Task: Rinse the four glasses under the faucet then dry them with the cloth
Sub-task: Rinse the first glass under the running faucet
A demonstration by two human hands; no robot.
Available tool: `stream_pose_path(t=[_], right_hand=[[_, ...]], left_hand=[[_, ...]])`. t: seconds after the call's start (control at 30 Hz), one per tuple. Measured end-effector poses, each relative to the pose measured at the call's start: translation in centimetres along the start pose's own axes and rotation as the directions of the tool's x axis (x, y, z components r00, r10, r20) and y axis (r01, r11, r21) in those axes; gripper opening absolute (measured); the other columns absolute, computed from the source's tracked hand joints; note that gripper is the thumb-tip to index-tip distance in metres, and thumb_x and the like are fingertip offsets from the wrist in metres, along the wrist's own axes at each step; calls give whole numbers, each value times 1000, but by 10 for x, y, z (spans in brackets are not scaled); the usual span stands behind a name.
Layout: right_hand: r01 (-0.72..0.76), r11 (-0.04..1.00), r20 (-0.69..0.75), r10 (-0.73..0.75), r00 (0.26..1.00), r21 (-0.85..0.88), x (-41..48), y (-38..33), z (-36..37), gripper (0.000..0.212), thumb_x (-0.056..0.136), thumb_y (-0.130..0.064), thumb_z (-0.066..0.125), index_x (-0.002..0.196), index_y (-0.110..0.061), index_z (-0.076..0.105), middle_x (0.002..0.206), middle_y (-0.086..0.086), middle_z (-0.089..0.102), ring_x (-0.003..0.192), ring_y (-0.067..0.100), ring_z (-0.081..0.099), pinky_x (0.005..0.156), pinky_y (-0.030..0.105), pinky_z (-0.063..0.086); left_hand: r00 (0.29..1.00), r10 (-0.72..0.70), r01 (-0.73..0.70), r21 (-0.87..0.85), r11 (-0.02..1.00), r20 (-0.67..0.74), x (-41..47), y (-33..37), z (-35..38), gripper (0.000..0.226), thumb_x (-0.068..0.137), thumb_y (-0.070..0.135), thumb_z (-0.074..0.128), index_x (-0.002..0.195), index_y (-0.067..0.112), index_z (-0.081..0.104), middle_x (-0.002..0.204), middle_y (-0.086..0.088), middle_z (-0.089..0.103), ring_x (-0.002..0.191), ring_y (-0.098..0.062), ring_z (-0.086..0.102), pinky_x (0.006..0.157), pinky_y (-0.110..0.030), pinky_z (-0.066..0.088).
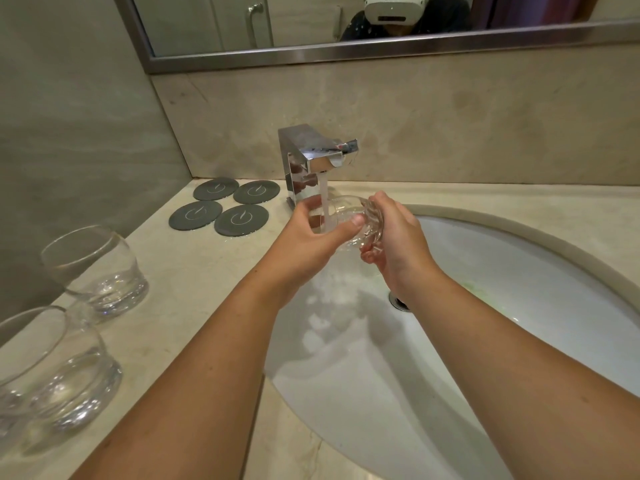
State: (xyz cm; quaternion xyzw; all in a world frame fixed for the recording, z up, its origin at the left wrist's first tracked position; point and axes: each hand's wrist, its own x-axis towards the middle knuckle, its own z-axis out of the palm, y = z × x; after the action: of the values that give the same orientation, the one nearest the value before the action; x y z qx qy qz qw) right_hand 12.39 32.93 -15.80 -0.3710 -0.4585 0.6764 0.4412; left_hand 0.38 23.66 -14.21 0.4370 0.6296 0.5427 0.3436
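This is a bathroom, perhaps a hotel's. An oval white undermount basin [519, 271] is sunk into a beige stone vanity top [194, 271], with a square chrome faucet [311, 161] running water at its back edge. A steel-framed mirror [194, 26] above the stone splashback [450, 116] reflects a glass door with a bar handle [254, 22]. Four matching grey round coasters [241, 220], each with the same logo, lie in the corner, and two clear drinking glasses [100, 268] stand on the top nearer the camera.

Head view looks steeply down, close over sink [519, 233].
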Motion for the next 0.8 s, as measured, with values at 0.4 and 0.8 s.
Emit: stream_pose_path(t=[0.4, 0.8], right_hand=[[-80, 995, 26, 82, 996, -53, 0, -1, -2, 47, 103, -59, 53, 117, -18, 71, 91, 1, 70, 61, 16, 58, 50, 30, 40], [-12, 999, 12, 12, 1000, 46, 1, -1, 1, 13, 103, -30, 59, 101, -22, 69, 90, 5, 65, 63, 21, 51, 49, 29, 36]], left_hand=[[997, 53, -48, 97, 994, -54, 0, 0, -3, 84, 69, 58, 89, 142, 32, 57, 128, 14, 74, 121, -7, 70, 109, -44, 55], [1000, -11, 11, -7, 1000, -5, -2, 3, 1, 92, 65, 69, 85, 142, 29, 56, 127, 7, 75, 117, -5, 71, 96, -38, 58]])
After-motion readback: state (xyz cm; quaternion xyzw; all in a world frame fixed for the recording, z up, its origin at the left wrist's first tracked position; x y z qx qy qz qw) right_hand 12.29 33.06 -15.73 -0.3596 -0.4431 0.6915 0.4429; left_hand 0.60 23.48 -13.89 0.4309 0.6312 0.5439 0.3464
